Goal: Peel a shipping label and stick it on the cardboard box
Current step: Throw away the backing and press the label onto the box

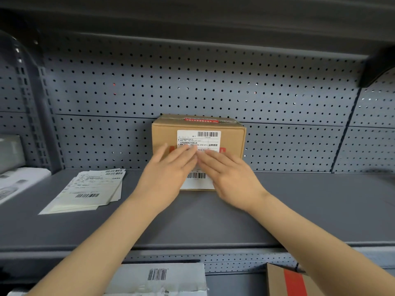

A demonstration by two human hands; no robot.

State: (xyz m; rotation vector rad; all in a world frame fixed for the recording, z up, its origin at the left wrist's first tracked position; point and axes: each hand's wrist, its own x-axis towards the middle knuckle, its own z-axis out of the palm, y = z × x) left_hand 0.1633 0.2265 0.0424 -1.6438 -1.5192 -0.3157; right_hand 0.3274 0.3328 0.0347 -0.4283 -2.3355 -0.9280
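A small cardboard box point(232, 137) stands on the grey shelf against the pegboard, with red tape along its top. A white shipping label point(198, 138) with barcodes lies on its front face. My left hand point(165, 174) and my right hand point(229, 176) rest flat on the label's middle and lower part, fingers stretched out and fingertips almost meeting. The hands hide the label's centre. Neither hand holds anything.
A stack of label sheets point(85, 192) lies on the shelf point(299, 206) to the left. White packages point(12, 180) sit at the far left. Below the shelf edge are a white parcel point(162, 278) and a brown box with red tape point(292, 283).
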